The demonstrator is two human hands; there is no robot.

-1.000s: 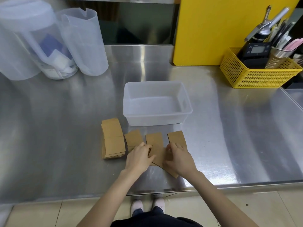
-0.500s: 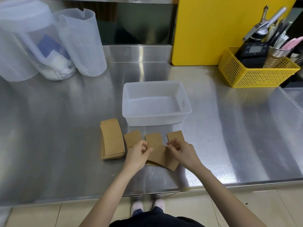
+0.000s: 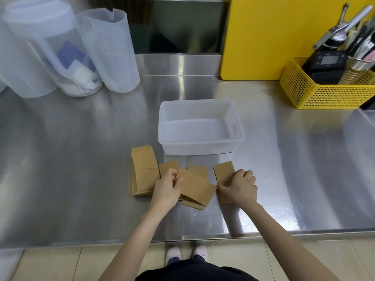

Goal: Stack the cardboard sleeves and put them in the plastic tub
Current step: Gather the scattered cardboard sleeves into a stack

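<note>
At the far left of the steel counter (image 3: 60, 159) stood a lidded translucent pitcher (image 3: 40, 49) with blue and white items inside, and just beside it an open translucent jug (image 3: 113, 51). Nearer the person, a neat stack of cardboard sleeves (image 3: 143, 169) lay flat on the counter, left of the hands. The left hand (image 3: 167, 189) was curled, its thumb and fingers pinching the left end of a tilted sleeve (image 3: 195, 186) that lay over other loose sleeves, one edge of which showed beneath it. Two more loose sleeves (image 3: 197, 170) peeked out behind that one. Above them, well clear of any sleeve, the plastic tub (image 3: 200, 147) sat with nothing in it. The right hand (image 3: 239, 186) was bent over a separate sleeve (image 3: 223, 171), fingers curled on its right edge and thumb at its near-left side, gripping it against the counter. At the back a yellow board (image 3: 274, 37) leaned upright, and at the far right a yellow basket (image 3: 316, 94) held utensils and a small black device.
</note>
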